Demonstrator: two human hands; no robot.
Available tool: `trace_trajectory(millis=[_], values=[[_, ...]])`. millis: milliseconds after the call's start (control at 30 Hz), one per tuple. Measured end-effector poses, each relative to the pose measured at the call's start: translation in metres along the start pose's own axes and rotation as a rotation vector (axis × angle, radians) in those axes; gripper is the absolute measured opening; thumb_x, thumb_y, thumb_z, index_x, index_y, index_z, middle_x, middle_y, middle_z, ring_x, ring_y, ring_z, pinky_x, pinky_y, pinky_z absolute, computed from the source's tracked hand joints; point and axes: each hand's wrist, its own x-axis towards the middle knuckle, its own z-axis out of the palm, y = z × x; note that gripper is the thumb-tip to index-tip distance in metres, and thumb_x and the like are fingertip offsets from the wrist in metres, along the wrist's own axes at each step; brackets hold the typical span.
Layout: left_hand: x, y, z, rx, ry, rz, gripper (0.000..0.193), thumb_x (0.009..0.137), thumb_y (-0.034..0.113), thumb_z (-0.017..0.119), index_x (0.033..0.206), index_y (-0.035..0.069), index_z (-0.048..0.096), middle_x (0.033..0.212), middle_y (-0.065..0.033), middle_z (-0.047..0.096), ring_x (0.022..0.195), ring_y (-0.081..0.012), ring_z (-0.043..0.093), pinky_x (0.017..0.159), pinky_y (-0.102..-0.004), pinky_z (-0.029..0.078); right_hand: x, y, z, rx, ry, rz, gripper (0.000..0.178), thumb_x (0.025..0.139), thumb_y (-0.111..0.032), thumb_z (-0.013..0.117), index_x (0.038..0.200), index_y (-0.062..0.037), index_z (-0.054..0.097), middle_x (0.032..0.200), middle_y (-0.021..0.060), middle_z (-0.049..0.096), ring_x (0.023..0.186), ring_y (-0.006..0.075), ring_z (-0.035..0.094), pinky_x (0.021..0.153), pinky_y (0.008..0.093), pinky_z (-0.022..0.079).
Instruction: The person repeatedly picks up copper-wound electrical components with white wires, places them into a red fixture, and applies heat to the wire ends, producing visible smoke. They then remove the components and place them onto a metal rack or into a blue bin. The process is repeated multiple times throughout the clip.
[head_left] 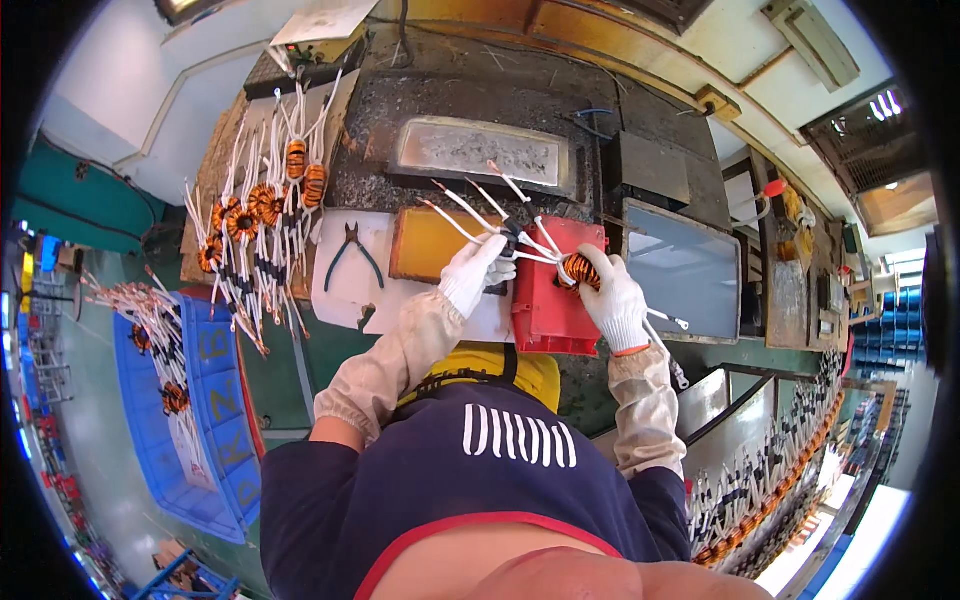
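Both my hands wear white gloves. A wire-wound ring coil (578, 272), orange and black, is gripped in my right hand (615, 300). White leads with bare, coppery tips (456, 207) fan out from it, away from me. My left hand (478, 272) is closed around these leads (540, 258) near a black sleeve (512, 238). Beneath the coil and leads stands a red plastic box (556, 315). Beside my left hand lies an amber-yellow block or tray (420, 243). More white leads with metal lugs (683, 378) hang below my right wrist.
Cutting pliers (352, 255) lie on a white sheet at left. Several similar coils (243, 222) are heaped on a board beyond. A framed metal bath (482, 152) sits at the back. A blue crate (225, 400) with coils stands lower left; a grey tray (682, 275) is at right.
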Motion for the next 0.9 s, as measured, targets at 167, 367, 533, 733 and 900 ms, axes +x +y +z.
trace_trajectory(millis=[167, 367, 533, 733, 900], values=[[0.033, 0.016, 0.002, -0.002, -0.051, -0.019, 0.031, 0.095, 0.022, 0.061, 0.121, 0.007, 0.056, 0.108, -0.0101, 0.066, 0.087, -0.0207, 0.067, 0.079, -0.0372, 0.057, 0.019, -0.011, 0.002, -0.078, 0.007, 0.106, 0.049, 0.077, -0.016, 0.067, 0.123, -0.0266, 0.053, 0.099, 0.0166, 0.059, 0.084, 0.0390, 0.065, 0.069, 0.0480, 0.054], [0.072, 0.028, 0.004, 0.025, -0.063, -0.014, 0.027, 0.091, 0.026, 0.065, 0.112, 0.010, 0.062, 0.092, -0.0064, 0.068, 0.075, -0.0168, 0.066, 0.066, -0.0319, 0.059, 0.035, -0.017, 0.008, -0.104, 0.064, 0.172, 0.042, 0.080, -0.018, 0.064, 0.120, -0.0260, 0.055, 0.098, 0.0195, 0.060, 0.080, 0.0396, 0.066, 0.068, 0.0488, 0.054], [0.099, 0.038, -0.006, -0.046, -0.119, -0.105, 0.018, 0.092, 0.020, 0.062, 0.106, 0.008, 0.061, 0.088, -0.0112, 0.066, 0.074, -0.0233, 0.065, 0.065, -0.0360, 0.057, 0.050, -0.029, 0.009, -0.110, 0.007, 0.281, 0.041, 0.081, -0.020, 0.063, 0.121, -0.0252, 0.055, 0.103, 0.0201, 0.060, 0.088, 0.0411, 0.064, 0.075, 0.0499, 0.052], [0.113, 0.038, -0.017, -0.040, -0.127, -0.174, 0.021, 0.093, 0.023, 0.061, 0.104, 0.005, 0.062, 0.089, -0.0125, 0.066, 0.072, -0.0231, 0.064, 0.062, -0.0346, 0.057, 0.054, -0.038, 0.018, -0.145, 0.063, 0.280, 0.034, 0.084, -0.022, 0.062, 0.118, -0.0230, 0.058, 0.100, 0.0213, 0.061, 0.087, 0.0398, 0.065, 0.073, 0.0481, 0.053], [0.116, 0.039, -0.015, -0.060, -0.143, -0.190, 0.025, 0.093, 0.027, 0.061, 0.102, 0.003, 0.062, 0.088, -0.0131, 0.066, 0.069, -0.0225, 0.064, 0.060, -0.0335, 0.058, 0.055, -0.047, 0.016, -0.163, 0.079, 0.280, 0.034, 0.084, -0.024, 0.064, 0.117, -0.0233, 0.060, 0.100, 0.0208, 0.061, 0.086, 0.0409, 0.066, 0.072, 0.0478, 0.054]])
